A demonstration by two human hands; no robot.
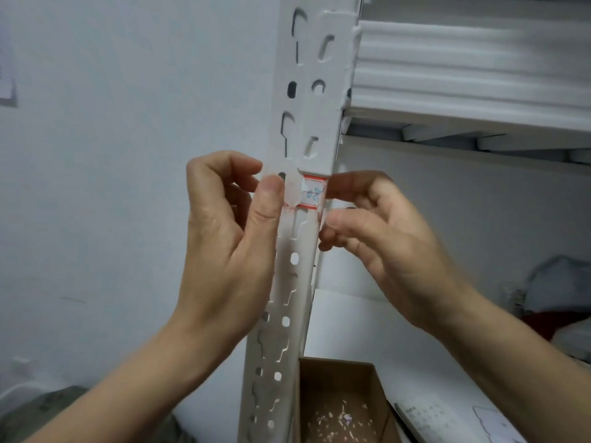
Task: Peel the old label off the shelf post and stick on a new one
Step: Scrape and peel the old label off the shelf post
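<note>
A white slotted shelf post (307,91) runs up the middle of the view. A small label (314,191) with a red border and blue handwriting is stuck across it at hand height. Its left end is lifted off and curled back, showing a pale underside. My left hand (230,235) pinches that lifted end between thumb and forefinger. My right hand (377,225) holds the post's right edge beside the label, fingers curled behind the post and partly hidden.
An open cardboard box (339,407) with several paper scraps in it stands on the white shelf (367,327) below. A pen and a printed sheet (425,420) lie beside it. Stacked white foam sheets (463,59) fill the upper shelf. A pale wall (112,123) is on the left.
</note>
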